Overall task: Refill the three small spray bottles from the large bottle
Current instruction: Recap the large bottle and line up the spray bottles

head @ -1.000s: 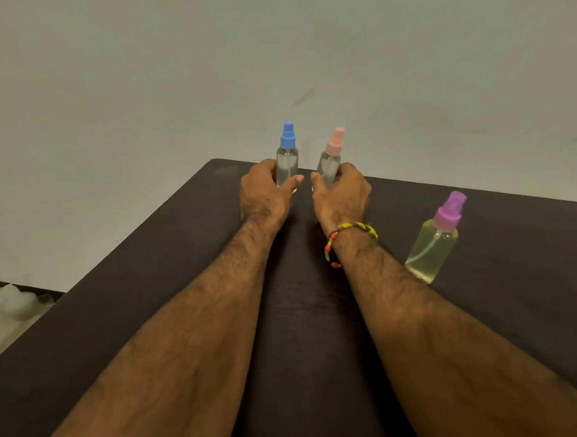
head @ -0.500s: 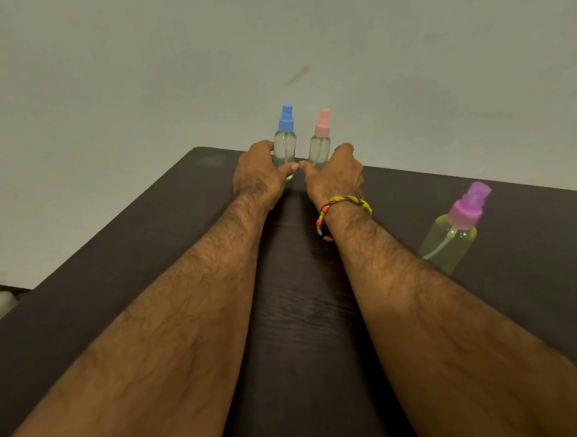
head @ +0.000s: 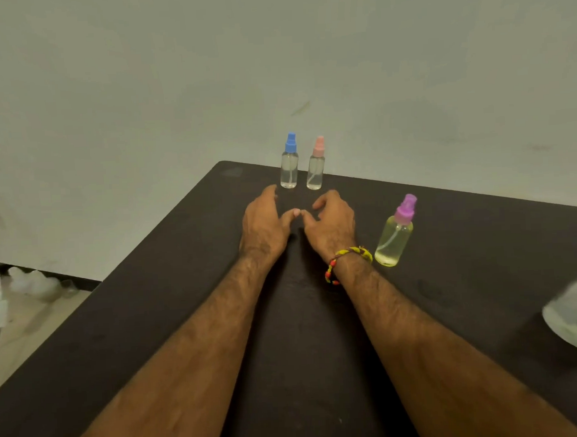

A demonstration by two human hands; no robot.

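Looking through the head view, both hands hold nothing: left hand (head: 264, 224) and right hand (head: 331, 224) rest mid-frame with loose fingers, just below the blue-capped bottle (head: 289, 166) and pink-capped bottle (head: 315, 168). The purple-capped bottle (head: 395, 236) stands right of centre. A blurred container (head: 576, 317) sits at the right edge, perhaps the large bottle. No refill seems started; next, I judge, a cap must be unscrewed.
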